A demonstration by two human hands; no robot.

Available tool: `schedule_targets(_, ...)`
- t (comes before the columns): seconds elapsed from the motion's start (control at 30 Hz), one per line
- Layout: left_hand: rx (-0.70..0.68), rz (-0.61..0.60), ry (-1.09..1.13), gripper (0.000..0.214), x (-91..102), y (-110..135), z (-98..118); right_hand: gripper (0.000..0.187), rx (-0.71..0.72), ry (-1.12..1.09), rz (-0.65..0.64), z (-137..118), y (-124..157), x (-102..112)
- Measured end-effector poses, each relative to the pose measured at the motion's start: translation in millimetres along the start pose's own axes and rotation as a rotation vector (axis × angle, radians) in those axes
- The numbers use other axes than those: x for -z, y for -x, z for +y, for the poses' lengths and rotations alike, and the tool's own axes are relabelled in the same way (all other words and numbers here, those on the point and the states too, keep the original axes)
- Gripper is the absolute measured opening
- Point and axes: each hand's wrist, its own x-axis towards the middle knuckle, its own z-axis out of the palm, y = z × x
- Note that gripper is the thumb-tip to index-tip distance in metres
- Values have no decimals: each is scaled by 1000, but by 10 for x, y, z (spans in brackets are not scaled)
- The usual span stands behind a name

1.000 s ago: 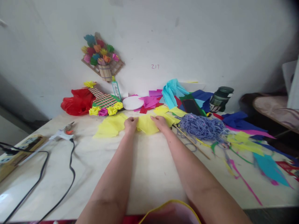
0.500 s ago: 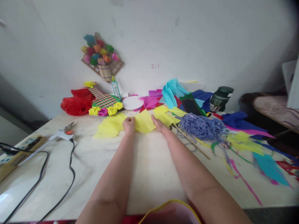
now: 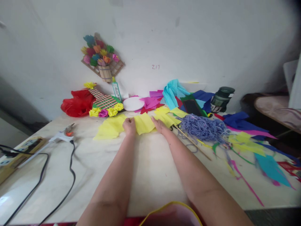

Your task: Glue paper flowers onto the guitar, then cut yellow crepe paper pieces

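Note:
A yellow paper sheet [image 3: 144, 123] lies on the pale table [image 3: 145, 169] near the far edge. My left hand [image 3: 129, 126] pinches its left corner with curled fingers. My right hand [image 3: 159, 125] grips its right side, fingers closed on the edge. The sheet is stretched between both hands. More yellow paper [image 3: 110, 126] lies just left of my left hand, and other yellow pieces [image 3: 169, 115] sit right of my right hand.
A purple yarn pile [image 3: 202, 127] and a thin wooden stick [image 3: 192, 142] lie to the right. A glue gun [image 3: 62, 135] with black cable and a power strip [image 3: 16, 152] sit left. Coloured paper scraps, a white plate [image 3: 133, 103] and a dark jar [image 3: 221, 99] line the wall.
Both hands have drawn slightly back and the yellow sheet has been lifted and flattened into a squarer shape between them; my right hand now holds its edge instead of resting on it.

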Motion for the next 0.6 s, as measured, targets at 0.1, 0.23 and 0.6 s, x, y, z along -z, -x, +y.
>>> schedule_targets(0.1, -30, -52, -30, 21, -5, 10, -10, 61, -88, -1, 33, -20, 9, 39)
schedule_targets(0.23, -45, -93, -42, 19, -24, 14, -17, 44, 6, 29, 144, 6, -43, -7)
schedule_targets(0.6, 154, -178, 106, 38, 1, -101, -74, 22, -122, -78, 212, 90, -111, -146)
